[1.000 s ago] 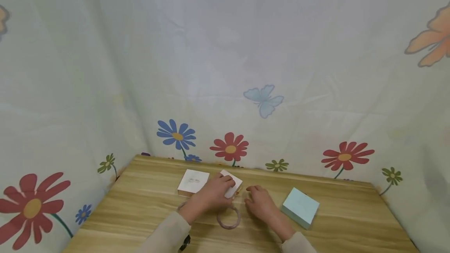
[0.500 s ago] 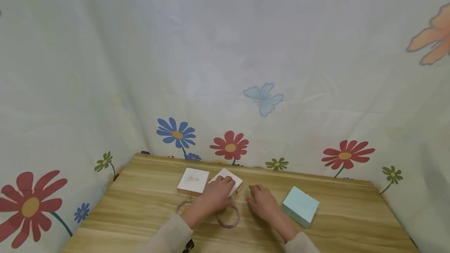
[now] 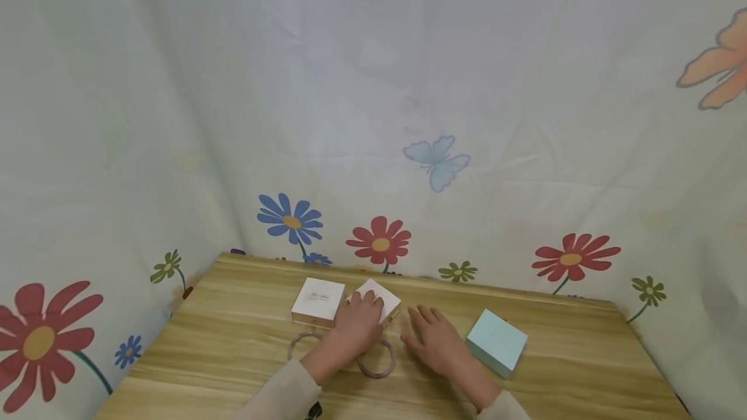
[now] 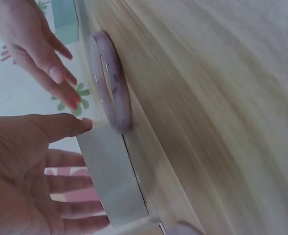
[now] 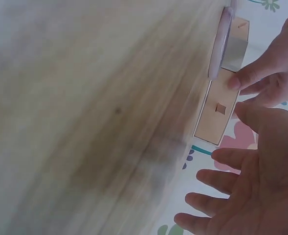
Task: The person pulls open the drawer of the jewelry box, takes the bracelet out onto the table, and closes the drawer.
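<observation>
My left hand [image 3: 358,321] rests on a small white box [image 3: 390,298] at the table's middle, its fingers spread over the lid. In the right wrist view, the thumb touches the box's tan side [image 5: 213,117], which has a small notch or tab. My right hand [image 3: 434,340] hovers just right of this box, fingers loosely extended, holding nothing. A purple bangle [image 3: 376,376] lies between the hands, near the box; the left wrist view shows its marbled ring [image 4: 117,78]. Another bangle [image 3: 290,343] sits left of my left forearm, partly hidden by it.
A second white box [image 3: 318,298] with printed lettering stands just left of the first. To the right of my right hand is a pale teal box [image 3: 498,341]. The wood-grain table [image 3: 233,316] ends at a flower-printed curtain [image 3: 496,212].
My left hand has flattened and spread its fingers across the box lid. The right hand's fingers have straightened somewhat. The boxes and bangles keep nearly the same places.
</observation>
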A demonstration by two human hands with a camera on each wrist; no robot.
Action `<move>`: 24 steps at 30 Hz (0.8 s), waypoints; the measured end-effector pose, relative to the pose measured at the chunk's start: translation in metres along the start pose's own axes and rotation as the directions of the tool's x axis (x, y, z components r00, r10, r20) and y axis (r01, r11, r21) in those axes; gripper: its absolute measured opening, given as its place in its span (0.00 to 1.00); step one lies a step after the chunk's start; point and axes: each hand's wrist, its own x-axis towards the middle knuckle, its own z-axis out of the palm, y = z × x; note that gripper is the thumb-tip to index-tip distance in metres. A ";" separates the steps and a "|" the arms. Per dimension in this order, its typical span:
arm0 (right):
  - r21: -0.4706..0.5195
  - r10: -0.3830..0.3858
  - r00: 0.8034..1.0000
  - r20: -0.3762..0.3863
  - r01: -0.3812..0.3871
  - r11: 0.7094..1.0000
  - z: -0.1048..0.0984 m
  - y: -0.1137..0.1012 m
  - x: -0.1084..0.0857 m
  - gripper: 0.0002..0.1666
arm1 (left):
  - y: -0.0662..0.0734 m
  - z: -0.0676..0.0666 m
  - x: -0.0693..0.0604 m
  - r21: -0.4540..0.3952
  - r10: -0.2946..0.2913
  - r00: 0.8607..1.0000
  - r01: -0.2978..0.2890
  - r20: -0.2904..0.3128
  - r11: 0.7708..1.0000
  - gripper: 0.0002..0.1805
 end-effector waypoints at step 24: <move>0.017 -0.028 0.998 0.053 0.027 0.999 -0.011 -0.011 -0.007 0.36 | -0.031 -0.005 -0.002 -0.146 0.260 0.965 -0.253 0.026 0.956 0.29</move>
